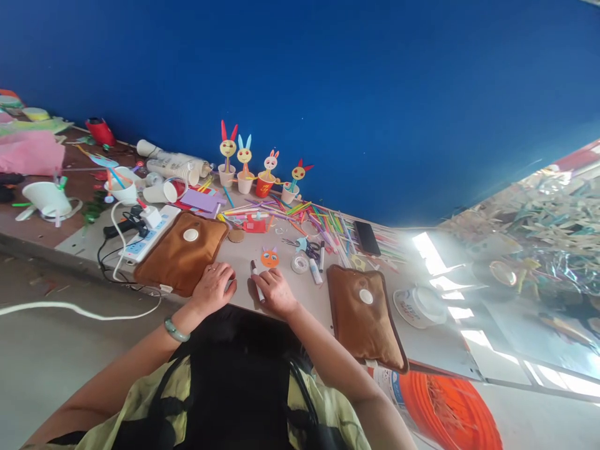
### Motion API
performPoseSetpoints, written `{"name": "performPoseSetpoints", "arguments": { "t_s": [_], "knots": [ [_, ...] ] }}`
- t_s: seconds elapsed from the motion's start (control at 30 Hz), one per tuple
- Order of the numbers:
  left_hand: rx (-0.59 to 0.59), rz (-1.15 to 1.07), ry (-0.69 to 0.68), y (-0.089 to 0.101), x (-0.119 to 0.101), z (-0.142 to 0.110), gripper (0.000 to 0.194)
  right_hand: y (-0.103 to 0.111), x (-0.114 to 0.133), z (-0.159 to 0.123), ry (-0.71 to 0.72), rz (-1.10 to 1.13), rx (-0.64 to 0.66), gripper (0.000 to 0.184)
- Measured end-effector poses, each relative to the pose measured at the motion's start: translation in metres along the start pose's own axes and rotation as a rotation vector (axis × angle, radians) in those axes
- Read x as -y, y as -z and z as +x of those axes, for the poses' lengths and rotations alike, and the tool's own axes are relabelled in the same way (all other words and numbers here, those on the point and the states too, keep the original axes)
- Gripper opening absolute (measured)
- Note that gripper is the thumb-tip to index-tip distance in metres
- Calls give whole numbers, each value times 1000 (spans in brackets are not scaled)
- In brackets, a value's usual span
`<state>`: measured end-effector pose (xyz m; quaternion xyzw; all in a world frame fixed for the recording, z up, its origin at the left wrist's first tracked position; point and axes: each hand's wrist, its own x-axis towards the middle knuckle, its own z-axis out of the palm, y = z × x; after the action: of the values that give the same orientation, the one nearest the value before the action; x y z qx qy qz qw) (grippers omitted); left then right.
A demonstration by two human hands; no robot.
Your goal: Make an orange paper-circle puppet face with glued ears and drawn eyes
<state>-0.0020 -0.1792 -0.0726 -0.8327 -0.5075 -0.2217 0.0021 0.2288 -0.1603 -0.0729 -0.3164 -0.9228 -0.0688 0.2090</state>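
Note:
My right hand (pixel 276 291) is at the table's front edge, its fingers closed on a white marker (pixel 255 275) with a dark cap that points away from me. Just beyond it lies an orange paper animal face (pixel 269 257) with purple-tinted ears and drawn eyes. My left hand (pixel 215 287) rests against the right corner of a brown plush hot-water bag (pixel 178 250). Its fingers are loosely bent, with a gap to the thumb, and nothing shows in them. A roll of clear tape (pixel 300 264), a glue bottle (pixel 315 272) and scissors (pixel 311 249) lie right of the face.
Paper-cup figures with eared heads (pixel 244 156) stand along the blue wall. Coloured sticks (pixel 323 228) lie before them. A phone (pixel 367 238), a second brown bag (pixel 363 325) and a tape roll (pixel 417 306) are at right. At left are a power strip (pixel 152 234) and cables.

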Motion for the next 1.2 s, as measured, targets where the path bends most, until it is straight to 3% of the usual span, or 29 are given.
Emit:
{"name": "performPoseSetpoints", "arguments": {
  "t_s": [0.17, 0.33, 0.47, 0.57, 0.7, 0.93, 1.2],
  "knots": [
    [-37, -10, 0, 0, -1, -1, 9, -1, 5, 13, 96, -39, 66, 24],
    [-97, -28, 8, -2, 1, -6, 11, -8, 17, 51, 22, -65, 217, 18],
    [-126, -32, -25, -2, 1, -11, 13, -8, 22, 80, -66, -40, 325, 22],
    [-134, -13, -47, -1, -5, -14, 15, -7, 25, 86, -112, 7, 340, 30],
    [-133, 48, -36, 0, -14, -19, 19, -5, 27, 74, -147, 78, 327, 43],
    [-169, 138, 79, -1, -16, -30, 19, 14, 24, 32, -5, 169, 218, 26],
    [-106, 174, 122, -5, -9, -27, 22, 29, 22, -5, -1, 285, 86, 22]
  ]
}}
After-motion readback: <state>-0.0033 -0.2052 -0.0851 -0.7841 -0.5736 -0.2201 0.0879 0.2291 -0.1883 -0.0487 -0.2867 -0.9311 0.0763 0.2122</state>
